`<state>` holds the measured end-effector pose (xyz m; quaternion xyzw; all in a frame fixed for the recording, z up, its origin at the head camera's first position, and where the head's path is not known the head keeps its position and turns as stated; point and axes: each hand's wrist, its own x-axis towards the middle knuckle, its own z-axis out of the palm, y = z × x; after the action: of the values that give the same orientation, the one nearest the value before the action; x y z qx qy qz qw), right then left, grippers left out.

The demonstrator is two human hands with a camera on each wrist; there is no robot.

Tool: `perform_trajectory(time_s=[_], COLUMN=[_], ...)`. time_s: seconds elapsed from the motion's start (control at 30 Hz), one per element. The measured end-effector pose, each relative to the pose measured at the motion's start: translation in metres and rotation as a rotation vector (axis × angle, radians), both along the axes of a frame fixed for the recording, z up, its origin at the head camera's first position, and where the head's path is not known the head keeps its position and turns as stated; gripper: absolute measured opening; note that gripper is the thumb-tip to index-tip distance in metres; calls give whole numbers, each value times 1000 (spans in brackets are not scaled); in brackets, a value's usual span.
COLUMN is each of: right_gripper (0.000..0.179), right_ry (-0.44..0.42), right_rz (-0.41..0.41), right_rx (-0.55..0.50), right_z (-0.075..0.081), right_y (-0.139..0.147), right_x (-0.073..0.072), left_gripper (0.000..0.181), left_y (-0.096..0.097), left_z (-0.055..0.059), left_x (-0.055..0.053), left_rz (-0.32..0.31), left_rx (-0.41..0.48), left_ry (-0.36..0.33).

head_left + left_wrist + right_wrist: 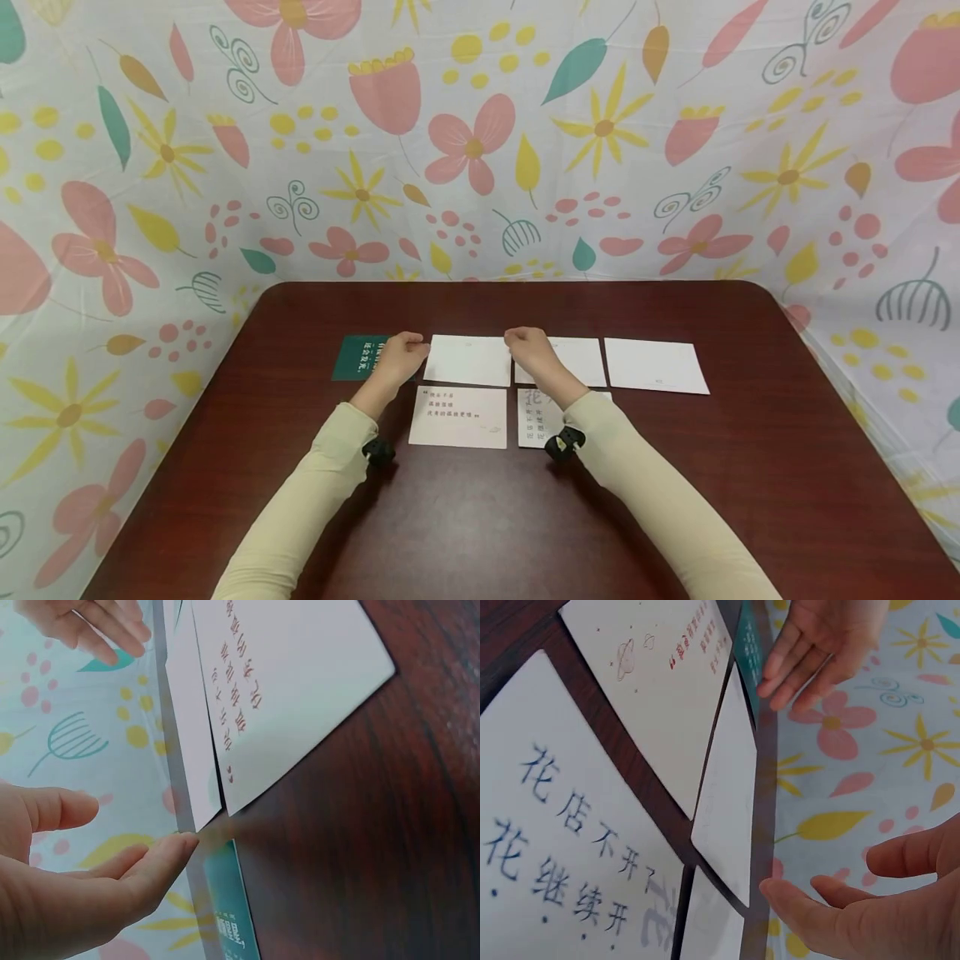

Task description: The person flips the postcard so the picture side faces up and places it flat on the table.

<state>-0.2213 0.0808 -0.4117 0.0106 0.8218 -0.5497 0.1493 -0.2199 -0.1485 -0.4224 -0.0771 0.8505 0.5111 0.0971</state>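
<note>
My left hand [400, 360] is at the left end of a blank white card [468, 362] in the back row, above part of a dark green card [356, 360] with white writing. In the left wrist view, its thumb stands apart from the loosely bent fingers [161, 859], with nothing between them. At the other end of that blank card is my right hand [537, 354], partly covering another white card [583, 360]. The right wrist view shows its thumb [904, 855] and fingers spread apart around nothing. Whether any fingertip touches a card I cannot tell.
A pinkish card [457, 423] with red writing lies in the front row. Beside it is a white card [531, 432] with dark writing, partly under the right forearm. Another white card [656, 367] ends the back row. A flowered cloth [480, 167] hangs behind the brown table [480, 517].
</note>
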Motion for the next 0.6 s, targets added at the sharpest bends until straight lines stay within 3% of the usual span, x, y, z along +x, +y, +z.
perform_trajectory(time_s=[0.23, 0.6], right_gripper=[47, 50], right_ry=[-29, -89], right_rz=[1, -6], right_rx=[34, 7], right_z=[-5, -9], right_y=[2, 0], right_x=[1, 2], left_gripper=[46, 45], left_y=[-1, 1], left_z=[-3, -6], left_x=[0, -2], left_rz=[-12, -5], left_rx=[28, 35], left_ry=[-74, -70])
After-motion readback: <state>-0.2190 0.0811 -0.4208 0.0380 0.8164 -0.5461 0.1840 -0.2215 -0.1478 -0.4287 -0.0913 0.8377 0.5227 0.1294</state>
